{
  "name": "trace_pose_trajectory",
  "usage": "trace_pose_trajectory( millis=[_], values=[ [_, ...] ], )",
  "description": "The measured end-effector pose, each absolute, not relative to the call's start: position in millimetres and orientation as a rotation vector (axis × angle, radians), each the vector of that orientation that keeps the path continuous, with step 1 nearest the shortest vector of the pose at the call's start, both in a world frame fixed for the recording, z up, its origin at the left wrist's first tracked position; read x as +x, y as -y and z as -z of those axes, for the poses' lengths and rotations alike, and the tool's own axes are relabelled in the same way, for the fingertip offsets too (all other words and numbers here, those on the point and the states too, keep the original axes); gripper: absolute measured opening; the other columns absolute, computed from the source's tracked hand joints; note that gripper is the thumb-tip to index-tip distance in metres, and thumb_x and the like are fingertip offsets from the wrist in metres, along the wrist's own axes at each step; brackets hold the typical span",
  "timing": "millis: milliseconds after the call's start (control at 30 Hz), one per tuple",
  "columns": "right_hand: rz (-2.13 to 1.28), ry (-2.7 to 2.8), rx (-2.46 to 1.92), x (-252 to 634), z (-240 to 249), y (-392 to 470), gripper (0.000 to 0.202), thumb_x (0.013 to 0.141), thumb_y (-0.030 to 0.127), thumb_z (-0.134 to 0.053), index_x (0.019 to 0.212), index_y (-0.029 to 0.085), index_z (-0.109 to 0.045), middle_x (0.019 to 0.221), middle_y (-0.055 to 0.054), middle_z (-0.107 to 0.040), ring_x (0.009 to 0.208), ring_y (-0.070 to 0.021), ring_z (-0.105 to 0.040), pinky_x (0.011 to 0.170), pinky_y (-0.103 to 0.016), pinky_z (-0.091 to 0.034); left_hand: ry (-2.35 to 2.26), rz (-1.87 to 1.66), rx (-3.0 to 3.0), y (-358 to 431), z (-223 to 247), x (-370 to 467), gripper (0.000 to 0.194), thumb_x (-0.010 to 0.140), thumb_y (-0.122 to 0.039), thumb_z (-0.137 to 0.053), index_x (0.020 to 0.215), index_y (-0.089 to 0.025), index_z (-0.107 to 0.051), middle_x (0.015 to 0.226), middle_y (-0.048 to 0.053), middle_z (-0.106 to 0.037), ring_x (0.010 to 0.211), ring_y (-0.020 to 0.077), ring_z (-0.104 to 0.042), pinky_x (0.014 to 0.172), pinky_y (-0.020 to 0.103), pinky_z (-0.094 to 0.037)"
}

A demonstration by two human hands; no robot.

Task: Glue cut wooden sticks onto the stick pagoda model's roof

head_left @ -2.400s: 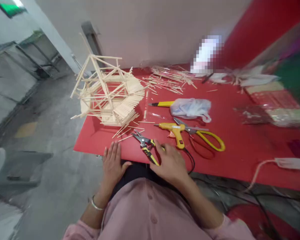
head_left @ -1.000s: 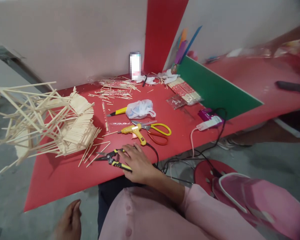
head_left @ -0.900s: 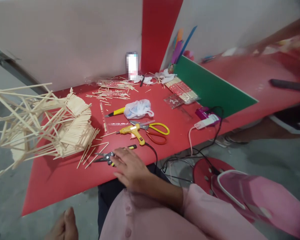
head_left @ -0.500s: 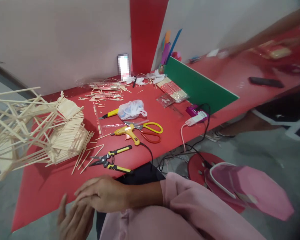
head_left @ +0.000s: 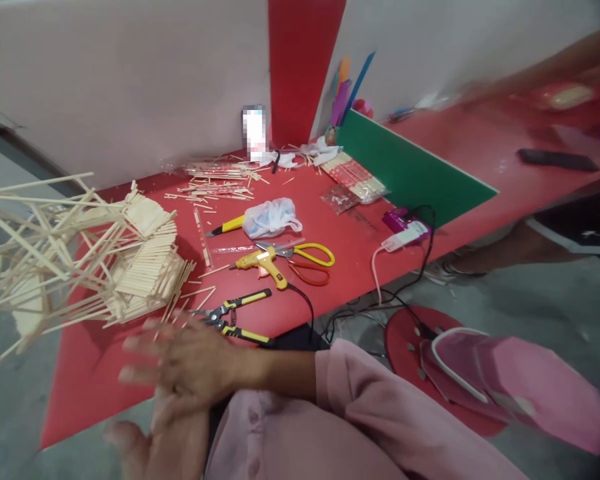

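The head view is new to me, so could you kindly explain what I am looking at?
Certainly. There is no machine here: a person works with two bare hands, and one camera worn on their head looks forward and down.

At the bottom, the right hand, fingers spread, crosses over the left hand. I see nothing held, though the left is partly covered.

Nearest the right hand on the red table lie black-and-yellow cutters, handles apart. Beyond them are a yellow glue gun, scissors with one yellow and one red handle, a yellow knife and a knotted plastic bag. A structure of thin sticks stands at the picture's left.
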State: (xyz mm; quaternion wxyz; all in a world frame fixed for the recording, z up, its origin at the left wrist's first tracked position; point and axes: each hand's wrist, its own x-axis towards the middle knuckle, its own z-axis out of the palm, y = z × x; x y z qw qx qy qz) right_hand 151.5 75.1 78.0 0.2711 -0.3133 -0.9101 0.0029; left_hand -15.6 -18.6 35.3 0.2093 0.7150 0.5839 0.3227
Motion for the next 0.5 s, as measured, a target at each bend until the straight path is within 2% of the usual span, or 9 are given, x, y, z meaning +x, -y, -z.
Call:
trace_pose_trajectory(
  millis=[67,133,167,233,333,400,500],
  values=[
    [-0.119,2.284,-1.084,162,-69,-89,0.072,0.090,0.067,-0.051,0.147,0.024,-0.043,0.162,-0.007,-0.031,0.153,-0.0266,-0.007,0.122,-0.053,-0.016,-1.409,-1.113,1.564,13,-43,-6,0.085,0.088,-0.073,-0.002,0.143,-0.031,-0.051,0.136,0.007,-0.064,0.120,0.0295,-0.064,0.090,0.044,-0.060],
    [-0.194,2.132,-1.231,167,-63,-93,0.068,0.095,0.054,-0.051,0.149,0.016,-0.038,0.160,-0.015,-0.032,0.153,-0.0269,-0.009,0.122,-0.055,-0.018,-1.317,-1.208,1.431,11,-51,-11,0.089,0.088,-0.070,0.007,0.138,-0.034,-0.057,0.133,0.006,-0.066,0.120,0.0309,-0.064,0.092,0.050,-0.060],
    [-0.211,2.094,-1.234,167,-62,-89,0.064,0.096,0.048,-0.051,0.149,0.013,-0.037,0.158,-0.018,-0.034,0.153,-0.0264,-0.011,0.122,-0.053,-0.020,-1.366,-1.264,1.434,11,-53,-17,0.086,0.089,-0.069,0.005,0.137,-0.035,-0.057,0.131,0.005,-0.068,0.120,0.0310,-0.064,0.092,0.052,-0.059],
    [-0.203,2.106,-1.085,164,-60,-75,0.058,0.097,0.042,-0.049,0.145,0.010,-0.041,0.154,-0.019,-0.040,0.151,-0.0234,-0.019,0.120,-0.044,-0.027,-1.550,-1.268,1.538,7,-54,-26,0.073,0.093,-0.069,-0.010,0.137,-0.035,-0.057,0.130,0.005,-0.068,0.120,0.0308,-0.064,0.091,0.050,-0.059],
    [-0.148,2.187,-0.744,163,-61,-48,0.044,0.098,0.040,-0.048,0.135,0.016,-0.052,0.145,-0.008,-0.054,0.142,-0.0174,-0.039,0.116,-0.032,-0.036,-1.720,-1.193,1.641,-2,-46,-25,0.050,0.097,-0.056,-0.034,0.124,-0.029,-0.066,0.120,0.007,-0.073,0.110,0.0276,-0.069,0.088,0.043,-0.060],
    [-0.155,2.229,-0.658,171,-63,-36,0.034,0.099,0.031,-0.047,0.128,0.019,-0.058,0.133,-0.001,-0.064,0.129,-0.0144,-0.051,0.111,-0.029,-0.040,-1.721,-1.175,1.668,-9,-40,-15,0.040,0.098,-0.045,-0.040,0.114,-0.024,-0.070,0.110,0.007,-0.075,0.103,0.0243,-0.071,0.086,0.038,-0.060],
    [-0.255,2.323,-0.739,197,-70,-32,0.029,0.097,0.023,-0.047,0.121,0.016,-0.061,0.117,-0.006,-0.071,0.111,-0.0127,-0.063,0.097,-0.027,-0.048,-1.699,-1.136,1.859,-19,-36,1,0.030,0.098,-0.036,-0.045,0.108,-0.021,-0.070,0.108,0.007,-0.075,0.102,0.0222,-0.070,0.090,0.037,-0.058]
  ],
)
